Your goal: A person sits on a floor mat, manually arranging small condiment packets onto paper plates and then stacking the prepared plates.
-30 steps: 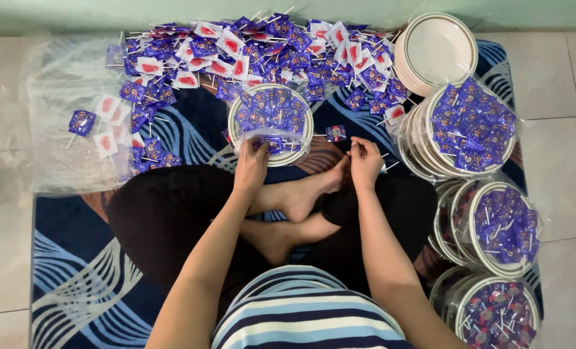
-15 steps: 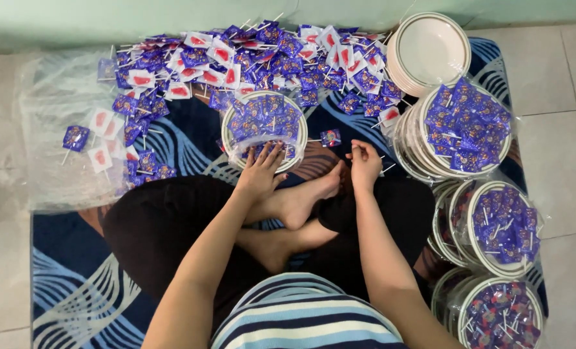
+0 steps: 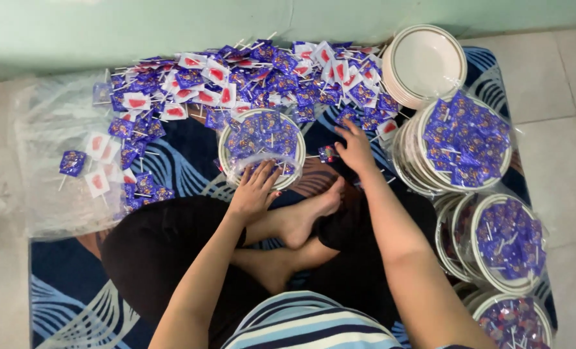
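Filling step: left hand (image 3: 254,191), fingers spread, is steadying the plate (image 3: 227,139); right hand (image 3: 354,148), apparently empty, is reaching for lollipops (image 3: 281,71) just beyond its fingertips.

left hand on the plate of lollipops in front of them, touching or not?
Touching. The head view shows the left hand with fingers spread on the near rim and clear wrap of the plate of lollipops, no gap visible.

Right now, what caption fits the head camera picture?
Left hand on a candy-filled plate, right hand reaching toward wrapped lollipops.
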